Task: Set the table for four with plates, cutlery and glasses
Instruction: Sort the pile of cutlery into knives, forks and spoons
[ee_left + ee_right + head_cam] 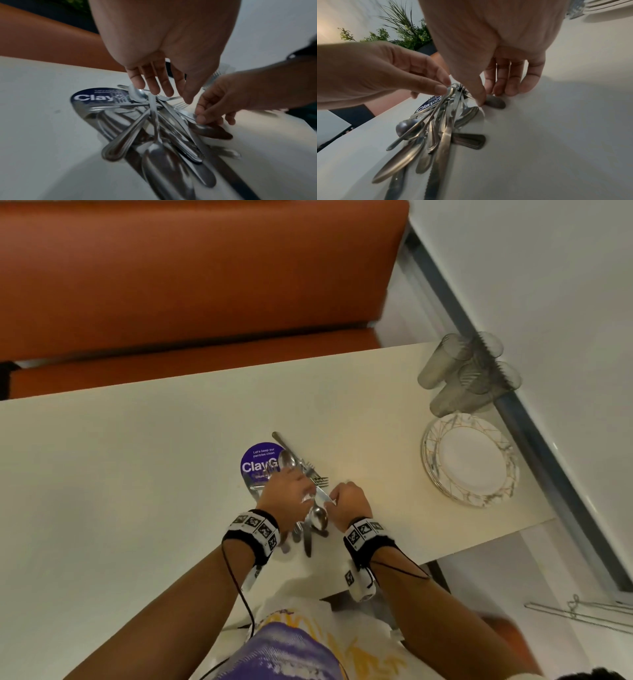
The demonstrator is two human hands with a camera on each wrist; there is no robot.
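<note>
A tangled pile of steel cutlery (308,508) lies on the cream table (137,474), with spoons, forks and knives overlapping. My left hand (291,491) is over the pile. Its thumb and forefinger pinch thin cutlery handles (436,105) and lift them at a slant; the pinch (444,87) shows clearly in the right wrist view. My right hand (337,498) is at the pile's right edge, where thumb and fingers (501,86) pinch a dark spoon (495,103) that lies on the table. The same spoon (211,132) shows in the left wrist view.
A stack of white plates (469,460) with gold-veined rims sits at the table's right end. Several grey glasses (462,374) stand behind it by the wall. A purple round sticker (257,462) lies under the pile. An orange bench (188,285) runs along the far side.
</note>
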